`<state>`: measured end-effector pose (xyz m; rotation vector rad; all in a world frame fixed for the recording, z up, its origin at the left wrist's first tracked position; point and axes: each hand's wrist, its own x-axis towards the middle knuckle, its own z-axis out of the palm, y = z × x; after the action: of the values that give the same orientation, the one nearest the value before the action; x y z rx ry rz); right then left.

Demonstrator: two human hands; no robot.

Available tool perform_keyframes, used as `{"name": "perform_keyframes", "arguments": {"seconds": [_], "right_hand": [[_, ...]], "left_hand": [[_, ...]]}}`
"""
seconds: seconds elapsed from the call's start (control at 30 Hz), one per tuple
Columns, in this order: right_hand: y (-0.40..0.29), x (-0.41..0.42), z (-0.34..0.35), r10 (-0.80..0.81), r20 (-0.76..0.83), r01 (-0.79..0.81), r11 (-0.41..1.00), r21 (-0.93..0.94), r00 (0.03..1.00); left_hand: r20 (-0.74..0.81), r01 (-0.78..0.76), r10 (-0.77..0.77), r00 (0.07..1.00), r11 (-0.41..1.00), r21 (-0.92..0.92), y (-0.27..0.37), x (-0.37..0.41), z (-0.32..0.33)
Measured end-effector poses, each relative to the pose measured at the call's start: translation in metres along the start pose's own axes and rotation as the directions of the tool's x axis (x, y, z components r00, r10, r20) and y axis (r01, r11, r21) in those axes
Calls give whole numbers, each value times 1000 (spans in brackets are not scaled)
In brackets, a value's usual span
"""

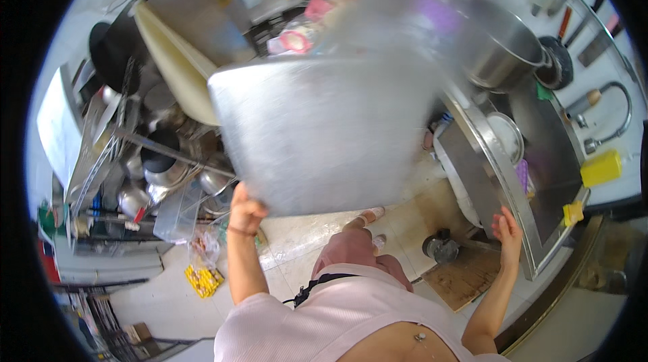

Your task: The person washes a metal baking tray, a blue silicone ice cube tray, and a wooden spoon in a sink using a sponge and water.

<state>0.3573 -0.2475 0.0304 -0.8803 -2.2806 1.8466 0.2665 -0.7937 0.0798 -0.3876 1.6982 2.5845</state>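
A large square metal sheet (324, 134), perhaps a tray or a cutting board, fills the middle of the view with its flat face towards me. My left hand (246, 210) grips it at the lower left corner. Its right side is blurred, as is the area above it. Away from the sheet, my right hand (506, 230) hangs beside the front edge of the stainless steel sink (552, 190), fingers loosely apart and nothing in them. Whether those fingers touch the sink's rim I cannot tell.
To the left, a wire rack (172, 146) holds several metal bowls and pans, with a cream-coloured board (172, 58) leaning above. A big steel pot (501, 48) stands behind the sink, near a curved faucet (625, 114). On the floor lie a yellow packet (203, 281) and a wooden board (458, 281).
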Motion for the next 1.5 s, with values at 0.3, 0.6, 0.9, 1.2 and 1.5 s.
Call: {"name": "perform_keyframes", "arguments": {"seconds": [0.3, 0.6, 0.9, 1.2, 1.5], "right_hand": [[49, 23, 37, 154, 241, -114, 979, -170, 958], [52, 50, 61, 218, 299, -143, 956, -255, 929], [68, 30, 93, 372, 268, -261, 891, -372, 888], [34, 1, 231, 378, 304, -273, 901, -338, 874], [40, -24, 294, 391, 409, -349, 920, -177, 824]], "left_hand": [[-608, -315, 5, 794, 859, -404, -55, -180, -187], [-888, -684, 2, 459, 639, -352, -44, -197, -241], [-960, -840, 94, 263, 512, -180, 47, -144, -355], [-902, -768, 111, 417, 574, -285, 166, -80, -510], [-570, -668, 373, 733, 556, -495, 276, 24, -615]]}}
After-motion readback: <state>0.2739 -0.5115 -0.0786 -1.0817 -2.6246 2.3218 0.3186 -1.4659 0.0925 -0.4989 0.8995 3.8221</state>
